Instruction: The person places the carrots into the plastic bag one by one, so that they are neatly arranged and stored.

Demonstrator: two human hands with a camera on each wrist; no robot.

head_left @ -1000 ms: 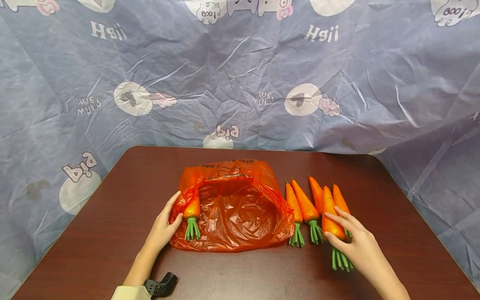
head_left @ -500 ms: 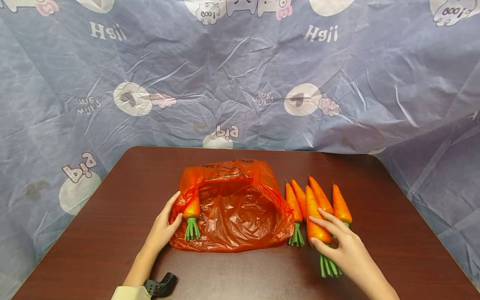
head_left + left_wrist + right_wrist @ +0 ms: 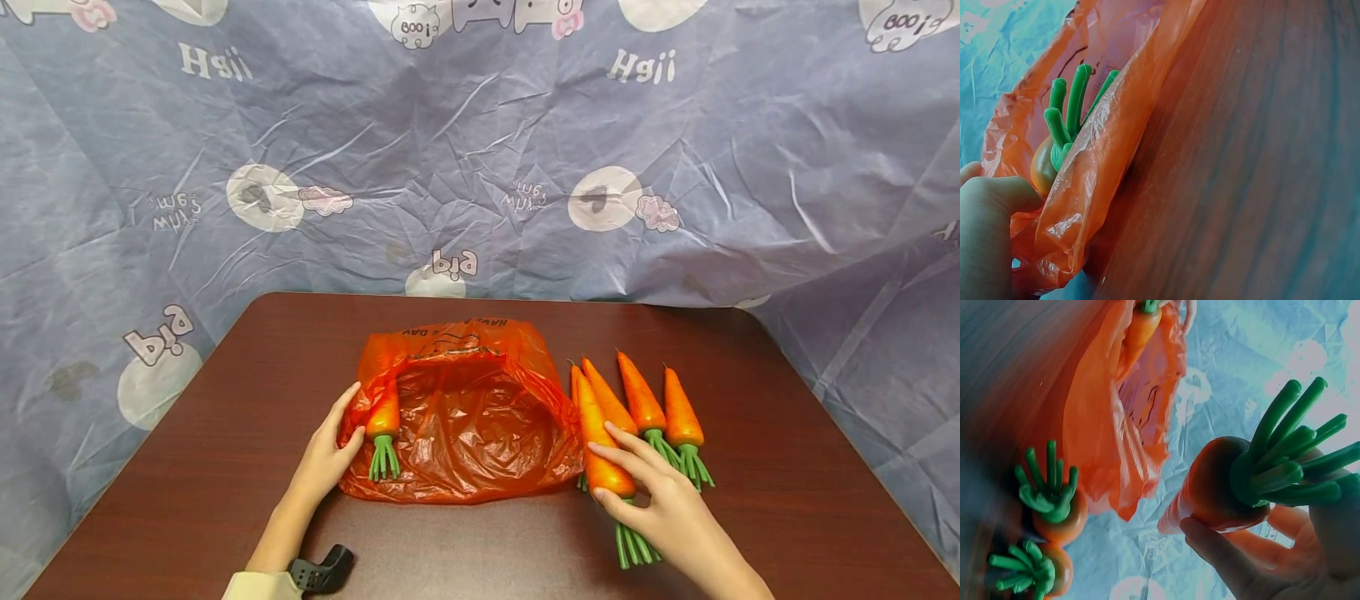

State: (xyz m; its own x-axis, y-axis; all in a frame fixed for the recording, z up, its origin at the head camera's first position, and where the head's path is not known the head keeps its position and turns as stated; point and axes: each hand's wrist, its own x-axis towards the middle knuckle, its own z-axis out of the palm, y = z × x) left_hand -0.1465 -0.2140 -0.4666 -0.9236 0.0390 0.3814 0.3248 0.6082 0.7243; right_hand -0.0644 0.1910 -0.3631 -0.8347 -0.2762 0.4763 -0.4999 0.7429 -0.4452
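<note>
An orange-red plastic bag (image 3: 480, 417) lies on the table with its mouth facing me. My left hand (image 3: 327, 446) holds the bag's left rim, the thumb at the mouth and the other fingers partly hidden by plastic. Just inside that rim lies one carrot (image 3: 385, 417), its green stalks (image 3: 1072, 112) poking out of the mouth. My right hand (image 3: 667, 500) grips another carrot (image 3: 602, 454) around its thick end, raised at the bag's right side with the tip pointing away. In the right wrist view, thumb and fingers wrap this carrot (image 3: 1213, 481) below its green stalks.
Right of the bag several more carrots lie on the brown table (image 3: 187, 467), among them one carrot (image 3: 641, 396) and the outermost carrot (image 3: 682, 408). One is mostly covered by the held carrot. A printed grey-blue cloth (image 3: 450, 167) hangs behind the table.
My right hand has carried its carrot leftward, from above the rightmost carrots to the bag's right edge. My left hand and the bag have stayed in place.
</note>
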